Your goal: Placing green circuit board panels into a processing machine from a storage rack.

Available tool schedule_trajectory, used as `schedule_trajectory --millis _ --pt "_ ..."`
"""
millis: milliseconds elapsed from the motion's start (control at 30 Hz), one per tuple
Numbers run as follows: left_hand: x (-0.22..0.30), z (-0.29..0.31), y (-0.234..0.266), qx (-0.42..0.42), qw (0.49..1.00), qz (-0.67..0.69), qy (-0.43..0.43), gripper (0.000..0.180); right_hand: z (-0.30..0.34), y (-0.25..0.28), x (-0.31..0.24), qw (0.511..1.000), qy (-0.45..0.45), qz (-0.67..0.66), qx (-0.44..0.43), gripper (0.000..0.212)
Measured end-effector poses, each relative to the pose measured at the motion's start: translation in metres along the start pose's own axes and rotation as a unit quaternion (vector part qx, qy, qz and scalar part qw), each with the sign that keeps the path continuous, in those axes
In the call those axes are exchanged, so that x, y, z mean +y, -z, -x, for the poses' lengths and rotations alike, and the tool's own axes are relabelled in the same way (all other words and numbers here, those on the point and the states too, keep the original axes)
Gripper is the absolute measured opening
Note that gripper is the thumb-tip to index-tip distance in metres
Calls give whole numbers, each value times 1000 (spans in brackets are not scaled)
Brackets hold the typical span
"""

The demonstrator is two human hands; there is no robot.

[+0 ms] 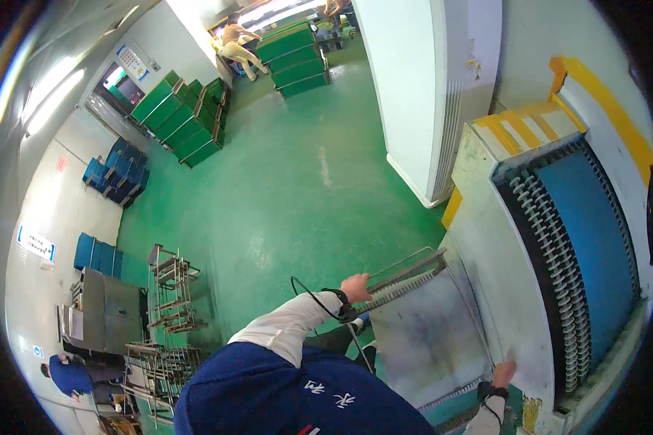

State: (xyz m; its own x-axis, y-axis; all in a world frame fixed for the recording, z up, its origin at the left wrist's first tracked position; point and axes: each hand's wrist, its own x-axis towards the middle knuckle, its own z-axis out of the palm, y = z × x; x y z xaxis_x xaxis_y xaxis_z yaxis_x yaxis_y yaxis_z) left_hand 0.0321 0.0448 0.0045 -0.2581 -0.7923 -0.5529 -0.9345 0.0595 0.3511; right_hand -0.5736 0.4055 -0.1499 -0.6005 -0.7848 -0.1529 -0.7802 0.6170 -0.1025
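A metal slotted rack (432, 330) with toothed side rails stands low against the pale machine, with a flat grey panel surface inside its frame. My left hand (355, 288) is closed on the rack's near-left corner. At the opposite side, my right hand (503, 373) is closed at the rack's edge, close to the machine's side; its fingertips are partly hidden. Both wrists wear black bands, and a black cord loops up from the left one. The conveyor machine (580, 261) beside the rack carries rows of small roller discs and a blue panel.
Wire racks (170, 290) stand at the left, near a grey cabinet (109, 308) and a person (87, 377) in blue. Green crates (185, 119) and blue crates (120, 170) are stacked farther off. A white pillar (410, 94) stands ahead; another person (237, 47) works at the back.
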Motion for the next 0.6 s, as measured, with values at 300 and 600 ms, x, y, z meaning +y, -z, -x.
schedule_trajectory --millis 300,600 --pt "15 -15 -9 27 992 120 24 77 110 100 -50 946 -133 -1 296 21" --pt "-20 -3 -12 40 979 192 59 40 152 93 -193 980 -41 -123 149 25"
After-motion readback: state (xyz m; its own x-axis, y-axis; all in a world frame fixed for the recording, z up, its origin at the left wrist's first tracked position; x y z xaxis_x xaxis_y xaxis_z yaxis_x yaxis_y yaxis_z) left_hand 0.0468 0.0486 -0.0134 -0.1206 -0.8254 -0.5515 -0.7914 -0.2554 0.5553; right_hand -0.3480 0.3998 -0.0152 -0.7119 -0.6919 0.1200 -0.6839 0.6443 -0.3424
